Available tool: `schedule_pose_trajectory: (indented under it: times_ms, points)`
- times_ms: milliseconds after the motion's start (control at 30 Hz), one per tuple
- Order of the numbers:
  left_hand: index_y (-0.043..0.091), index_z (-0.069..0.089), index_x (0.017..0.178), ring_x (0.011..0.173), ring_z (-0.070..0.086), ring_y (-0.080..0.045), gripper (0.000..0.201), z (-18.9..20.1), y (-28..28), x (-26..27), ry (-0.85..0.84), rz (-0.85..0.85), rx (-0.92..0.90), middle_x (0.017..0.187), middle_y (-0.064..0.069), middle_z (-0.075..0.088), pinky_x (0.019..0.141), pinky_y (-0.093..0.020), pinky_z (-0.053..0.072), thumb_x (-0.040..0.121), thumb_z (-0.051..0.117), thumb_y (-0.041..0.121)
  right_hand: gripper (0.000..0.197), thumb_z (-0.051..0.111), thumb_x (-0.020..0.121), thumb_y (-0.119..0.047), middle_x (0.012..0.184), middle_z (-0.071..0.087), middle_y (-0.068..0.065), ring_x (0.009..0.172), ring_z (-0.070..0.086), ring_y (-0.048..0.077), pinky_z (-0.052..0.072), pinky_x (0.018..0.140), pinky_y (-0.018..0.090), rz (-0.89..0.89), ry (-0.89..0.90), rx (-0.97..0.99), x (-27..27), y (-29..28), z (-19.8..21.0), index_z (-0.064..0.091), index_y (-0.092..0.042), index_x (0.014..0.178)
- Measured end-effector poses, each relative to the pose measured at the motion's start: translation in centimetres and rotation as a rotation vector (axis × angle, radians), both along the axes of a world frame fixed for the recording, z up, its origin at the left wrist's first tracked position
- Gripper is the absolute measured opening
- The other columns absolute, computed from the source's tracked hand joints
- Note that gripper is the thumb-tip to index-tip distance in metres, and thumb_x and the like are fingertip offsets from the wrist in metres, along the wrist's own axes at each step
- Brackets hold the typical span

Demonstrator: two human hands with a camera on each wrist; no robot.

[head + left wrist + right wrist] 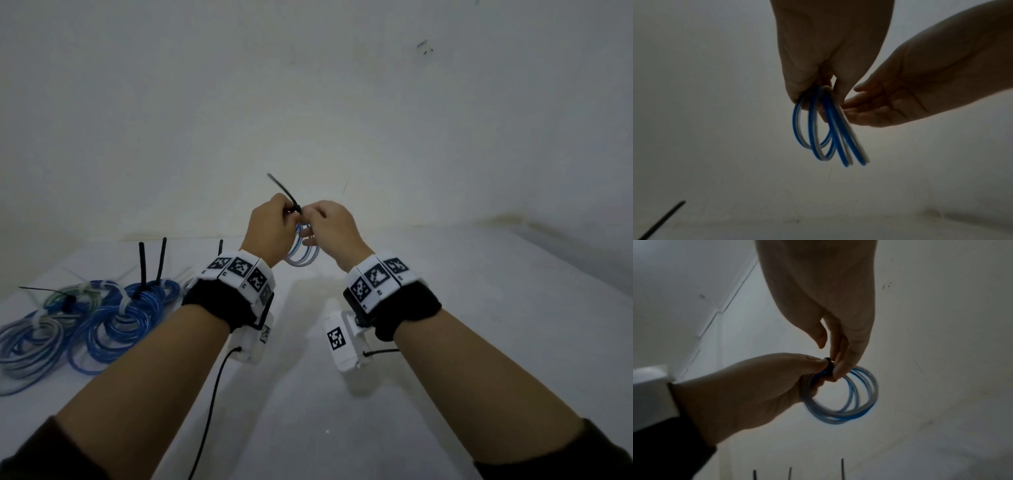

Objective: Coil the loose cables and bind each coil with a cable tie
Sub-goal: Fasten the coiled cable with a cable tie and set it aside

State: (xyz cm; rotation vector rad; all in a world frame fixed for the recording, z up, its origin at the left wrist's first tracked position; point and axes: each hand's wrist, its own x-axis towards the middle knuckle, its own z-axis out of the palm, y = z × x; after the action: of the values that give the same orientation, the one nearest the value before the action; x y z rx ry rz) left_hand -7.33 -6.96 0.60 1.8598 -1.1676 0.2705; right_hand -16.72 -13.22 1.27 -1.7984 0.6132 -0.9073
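Bound blue coils (102, 318) on white table (479, 325)

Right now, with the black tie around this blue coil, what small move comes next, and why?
Probably pull the black cable tie tail to cinch it. The left hand grips the blue-and-white cable coil at the tie's head, the right hand pinches there too, the tail sticks up free and the loops hang splayed.
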Motion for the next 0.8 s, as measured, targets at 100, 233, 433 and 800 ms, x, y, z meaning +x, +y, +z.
schedule_pose_trajectory:
  times_ms: [100, 233, 433, 800]
  points:
    - [0.007, 0.058, 0.091, 0.082, 0.052, -0.02, 0.018, 0.3, 0.4, 0.0, 0.318, -0.039, -0.076, 0.085, -0.005, 0.059, 0.068, -0.025, 0.038, 0.094, 0.043, 0.016, 0.026, 0.043, 0.094, -0.015, 0.092, 0.065, 0.016, 0.086, 0.066, 0.032, 0.056, 0.079, 0.047, 0.073, -0.005, 0.062, 0.6, 0.9, 0.2, 0.064, -0.001, 0.089]
    - [0.003, 0.061, 0.097, 0.095, 0.061, -0.029, 0.026, 0.3, 1.7, 0.5, 0.537, -0.174, -0.13, 0.099, -0.014, 0.063, 0.087, -0.04, 0.051, 0.096, 0.038, 0.015, 0.008, 0.06, 0.087, -0.014, 0.085, 0.068, 0.011, 0.088, 0.066, 0.03, 0.054, 0.086, 0.044, 0.136, -0.008, 0.037, 1.3, 1.1, 0.1, 0.066, -0.009, 0.087]
    - [0.014, 0.066, 0.103, 0.088, 0.058, -0.021, 0.022, -0.1, 4.7, 4.8, 0.023, -0.055, 0.112, 0.091, -0.007, 0.067, 0.083, -0.034, 0.044, 0.094, 0.047, 0.018, 0.022, 0.058, 0.087, 0.003, 0.086, 0.06, 0.017, 0.075, 0.056, 0.025, 0.053, 0.071, 0.032, 0.254, -0.01, 0.219, 3.3, 1.6, -0.5, 0.062, 0.006, 0.108]
    - [0.015, 0.061, 0.11, 0.084, 0.062, -0.019, 0.02, -2.4, 9.6, 11.4, 0.119, 0.127, 0.389, 0.098, -0.009, 0.068, 0.073, -0.028, 0.045, 0.092, 0.054, 0.019, 0.013, 0.053, 0.088, 0.008, 0.071, 0.058, 0.017, 0.056, 0.057, 0.022, 0.056, 0.056, 0.027, 0.32, 0.034, 0.431, 10.3, 4.2, -3.6, 0.056, 0.001, 0.078]
